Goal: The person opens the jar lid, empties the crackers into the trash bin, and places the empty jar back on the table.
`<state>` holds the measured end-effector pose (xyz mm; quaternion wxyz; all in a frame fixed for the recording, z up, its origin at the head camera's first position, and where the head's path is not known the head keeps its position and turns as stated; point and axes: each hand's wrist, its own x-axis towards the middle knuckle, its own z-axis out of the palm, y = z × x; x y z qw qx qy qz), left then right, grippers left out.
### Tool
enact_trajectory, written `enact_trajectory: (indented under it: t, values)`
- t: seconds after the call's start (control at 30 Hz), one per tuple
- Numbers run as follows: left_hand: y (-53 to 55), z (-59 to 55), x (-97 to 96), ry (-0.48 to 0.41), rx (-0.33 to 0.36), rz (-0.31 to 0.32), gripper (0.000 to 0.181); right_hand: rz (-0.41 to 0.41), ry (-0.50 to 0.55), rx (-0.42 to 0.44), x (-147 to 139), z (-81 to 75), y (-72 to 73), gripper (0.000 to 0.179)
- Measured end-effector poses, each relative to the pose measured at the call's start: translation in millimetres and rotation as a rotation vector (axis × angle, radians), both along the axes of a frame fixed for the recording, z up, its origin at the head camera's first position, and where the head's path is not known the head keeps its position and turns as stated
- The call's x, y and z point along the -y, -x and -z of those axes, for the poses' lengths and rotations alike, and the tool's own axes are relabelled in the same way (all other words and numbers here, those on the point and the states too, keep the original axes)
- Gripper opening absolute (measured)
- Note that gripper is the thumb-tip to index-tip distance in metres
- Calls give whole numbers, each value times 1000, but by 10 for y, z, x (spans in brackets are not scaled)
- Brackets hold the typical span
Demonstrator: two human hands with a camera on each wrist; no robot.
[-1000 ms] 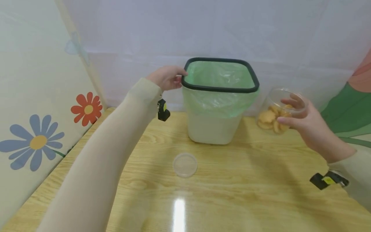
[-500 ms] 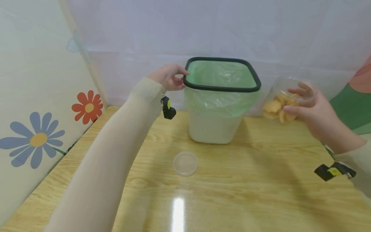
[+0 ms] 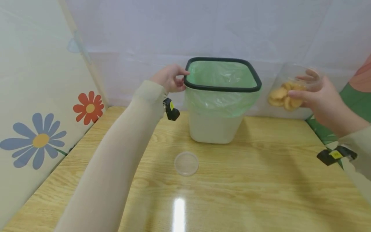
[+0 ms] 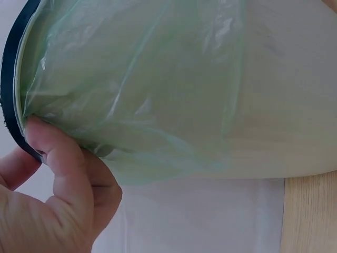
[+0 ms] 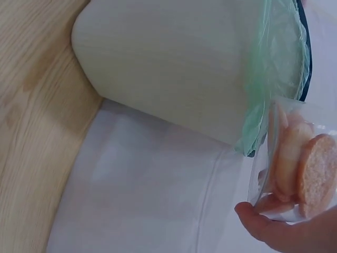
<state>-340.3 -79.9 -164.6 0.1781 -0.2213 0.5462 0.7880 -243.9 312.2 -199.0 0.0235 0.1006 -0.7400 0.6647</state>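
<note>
A trash bin (image 3: 213, 130) with a pale body and a black rim (image 3: 223, 88) stands toward the back of the table. A thin green bag (image 3: 220, 104) lines it and folds down over the outside. My left hand (image 3: 169, 78) pinches the rim at its left side, with the thumb and fingers on either side of it in the left wrist view. Right of the bin, my right hand (image 3: 324, 100) grips a clear jar (image 3: 279, 77) above the table. Several golden-brown cookies (image 3: 278, 95) lie inside the tilted jar. In the right wrist view the cookies (image 5: 316, 174) appear behind its clear wall.
A round clear lid (image 3: 186, 164) lies flat on the wood table (image 3: 246, 187) in front of the bin. Behind the bin hangs a pale wall sheet (image 3: 145, 32). A flower-patterned panel (image 3: 29, 80) borders the left, with green leaf shapes at the right.
My right hand has lifted the jar of cookies upward and slightly to the right. My left hand stays at the bin's rim; bin and lid hold their places.
</note>
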Motion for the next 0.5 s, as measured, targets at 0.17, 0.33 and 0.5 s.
enact_trajectory:
  t: [0.17,0.33,0.5]
  values:
    - [-21,-4,10,-23,-18,12,38,7,28,-4,50,-67,78,97]
    - [-32,10,7,-2,-48,12,35,4,65,-4,105,-159,154,101]
    - [-26,15,-21,6,-37,0,34,26,62,1,139,-251,202,103]
